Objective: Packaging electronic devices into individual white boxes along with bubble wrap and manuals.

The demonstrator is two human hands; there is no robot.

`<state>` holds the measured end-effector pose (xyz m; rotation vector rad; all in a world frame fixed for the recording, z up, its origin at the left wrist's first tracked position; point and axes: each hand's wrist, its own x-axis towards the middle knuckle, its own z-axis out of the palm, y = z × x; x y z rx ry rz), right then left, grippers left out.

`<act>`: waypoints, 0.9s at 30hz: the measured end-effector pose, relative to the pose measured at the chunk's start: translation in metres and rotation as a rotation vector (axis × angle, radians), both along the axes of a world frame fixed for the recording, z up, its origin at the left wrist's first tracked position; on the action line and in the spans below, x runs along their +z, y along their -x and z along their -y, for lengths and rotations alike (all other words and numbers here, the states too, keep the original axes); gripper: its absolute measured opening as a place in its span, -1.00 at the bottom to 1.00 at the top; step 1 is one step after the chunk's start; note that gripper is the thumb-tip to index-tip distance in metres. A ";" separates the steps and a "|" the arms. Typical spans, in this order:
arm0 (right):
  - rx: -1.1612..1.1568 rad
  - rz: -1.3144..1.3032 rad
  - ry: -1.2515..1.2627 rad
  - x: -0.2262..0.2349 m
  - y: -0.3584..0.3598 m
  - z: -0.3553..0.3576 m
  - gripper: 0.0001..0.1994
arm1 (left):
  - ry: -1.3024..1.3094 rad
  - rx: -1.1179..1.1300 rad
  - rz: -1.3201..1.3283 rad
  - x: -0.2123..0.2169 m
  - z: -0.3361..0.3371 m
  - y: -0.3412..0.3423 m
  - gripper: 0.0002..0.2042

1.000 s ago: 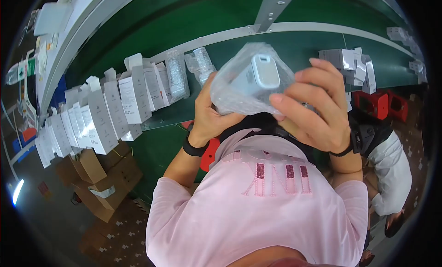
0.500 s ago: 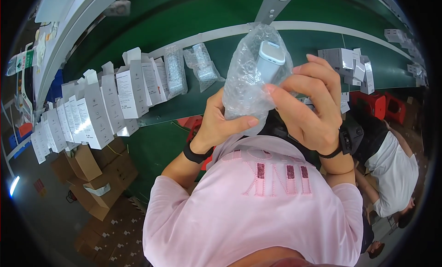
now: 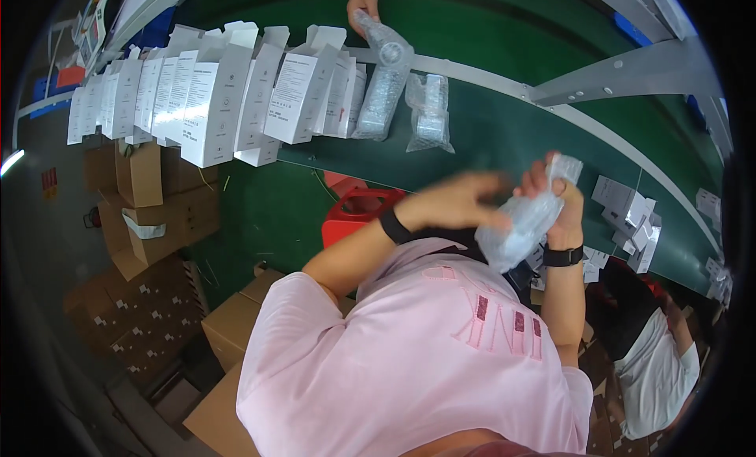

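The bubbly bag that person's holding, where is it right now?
In the head view, the bubble-wrap bag is right of centre in the right hand, between the blurred left hand and the white boxes farther right.

Wearing a pale pink, short-sleeved top (image 3: 425,362); bearing darker pink block and stitched markings (image 3: 518,321) across the chest; displaying one black band (image 3: 563,257) at each wrist.

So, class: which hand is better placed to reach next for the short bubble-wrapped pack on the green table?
Probably the left hand: it is nearer that short pack and, though blurred, seems to have no firm grip. The right hand is farther off and closed around a bubble-wrapped bundle.
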<state>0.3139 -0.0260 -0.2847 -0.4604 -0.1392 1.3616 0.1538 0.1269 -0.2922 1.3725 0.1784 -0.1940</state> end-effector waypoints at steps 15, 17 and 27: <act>-0.147 0.319 0.648 0.008 -0.021 0.036 -0.67 | -0.904 1.056 -0.701 -0.150 -0.243 -0.115 -0.13; -0.183 0.314 0.626 0.016 -0.024 0.041 -0.67 | -0.939 1.014 -0.430 -0.125 -0.222 -0.123 -0.25; -0.093 0.549 0.391 0.036 -0.045 -0.001 -0.75 | -0.901 0.402 -0.282 -0.137 -0.007 -0.090 -0.23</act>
